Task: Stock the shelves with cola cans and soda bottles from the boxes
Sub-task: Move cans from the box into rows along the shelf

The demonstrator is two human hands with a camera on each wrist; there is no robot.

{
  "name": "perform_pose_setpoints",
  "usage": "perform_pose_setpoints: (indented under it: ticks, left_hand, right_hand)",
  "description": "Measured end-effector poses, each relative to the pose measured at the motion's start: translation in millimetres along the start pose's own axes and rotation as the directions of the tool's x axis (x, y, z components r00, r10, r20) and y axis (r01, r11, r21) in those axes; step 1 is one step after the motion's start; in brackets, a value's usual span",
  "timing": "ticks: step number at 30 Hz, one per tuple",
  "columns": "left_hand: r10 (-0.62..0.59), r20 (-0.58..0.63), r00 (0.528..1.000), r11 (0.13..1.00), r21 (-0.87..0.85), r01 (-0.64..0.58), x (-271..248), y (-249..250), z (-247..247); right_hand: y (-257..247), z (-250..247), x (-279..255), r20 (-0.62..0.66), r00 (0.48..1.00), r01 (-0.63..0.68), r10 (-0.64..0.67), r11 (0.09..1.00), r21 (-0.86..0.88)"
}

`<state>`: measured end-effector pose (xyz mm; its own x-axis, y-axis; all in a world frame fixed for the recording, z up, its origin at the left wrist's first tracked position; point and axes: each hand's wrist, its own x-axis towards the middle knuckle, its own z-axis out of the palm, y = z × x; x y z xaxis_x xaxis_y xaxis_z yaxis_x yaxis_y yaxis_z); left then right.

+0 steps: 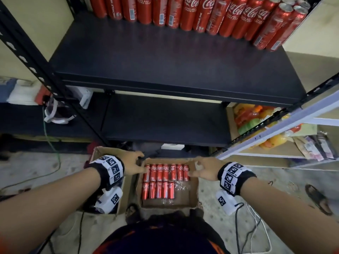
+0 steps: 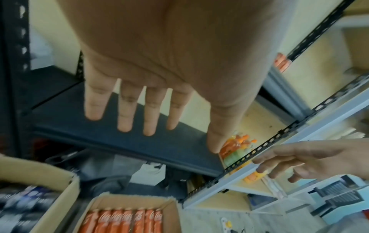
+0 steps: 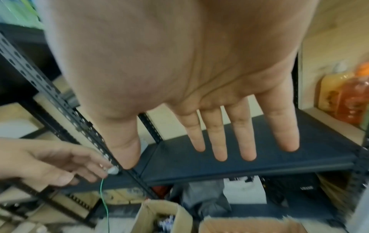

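A cardboard box on the floor holds two rows of red cola cans lying flat, also seen blurred in the left wrist view. My left hand hovers over the box's far left corner with fingers spread and holds nothing. At the far right side of the box, my right hand is just as empty. Both wrist views show flat palms with straight fingers: the left hand and the right hand. Many cola cans stand along the back of the black upper shelf.
A lower black shelf is bare. A second box of dark items sits left of the can box. Orange and green soda bottles lie behind a white rack at right. A green cable and a sandal lie on the floor.
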<state>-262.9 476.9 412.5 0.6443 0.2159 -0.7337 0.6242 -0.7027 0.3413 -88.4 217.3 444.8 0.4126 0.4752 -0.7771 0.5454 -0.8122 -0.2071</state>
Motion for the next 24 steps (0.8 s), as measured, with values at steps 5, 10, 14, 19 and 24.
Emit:
perform_pose_setpoints:
  ticks: [5,10,14,19,24]
  left_hand:
    - [-0.123,0.086,0.989,0.991,-0.044,0.128,22,2,51]
    - [-0.223,0.169,0.960,0.974,0.001,0.226,51,-7,101]
    - [-0.278,0.246,0.929,0.960,0.033,0.279,73,-21,145]
    - [-0.273,0.275,0.922,0.961,0.040,0.273,68,0,172]
    - [-0.216,0.309,0.926,0.975,0.011,0.224,78,7,211]
  right_hand:
    - [36,41,17,0.146,0.989,-0.026,0.035,0.998,-0.065]
    - [68,73,31,0.236,0.970,-0.061,0.059,0.998,0.003]
    - [90,97,46,0.307,0.949,-0.078,0.073,0.997,0.005]
    - [111,117,63,0.364,0.929,-0.055,0.058,0.998,-0.019]
    - [131,144,83,0.387,0.920,-0.060,0.061,0.998,-0.015]
